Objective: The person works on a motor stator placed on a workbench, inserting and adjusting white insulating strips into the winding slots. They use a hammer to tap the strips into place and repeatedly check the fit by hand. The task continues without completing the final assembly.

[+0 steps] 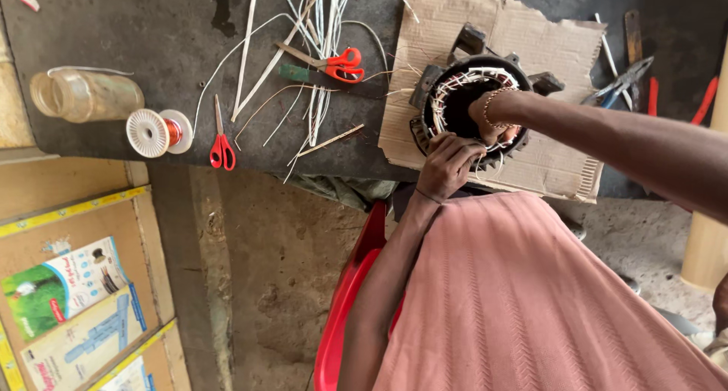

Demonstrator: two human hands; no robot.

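Working at a motor stator (472,95), both hands are meeting on its near rim. The stator is a dark, round metal housing with lugs sticking out around it, its bore open and black, ringed by pale winding wire laced in white cord. It is sitting on a torn sheet of brown cardboard (531,34) on the dark bench (152,27).

The left hand (447,163) is curling over the lower edge of the housing, fingers bent and pressed together against the windings; what the fingertips are pinching cannot be told. The right hand (497,122), a beaded bracelet at its wrist, is reaching in from the right and dipping into the bore just above the left hand; its fingers are hidden, so its grip cannot be told.

Well left of the hands, red-handled scissors (221,144) and a white wire spool (155,131) are lying on the bench; orange-handled scissors (341,63) are resting among loose white strips. Right of the hands, pliers (618,84) are lying beside the cardboard.
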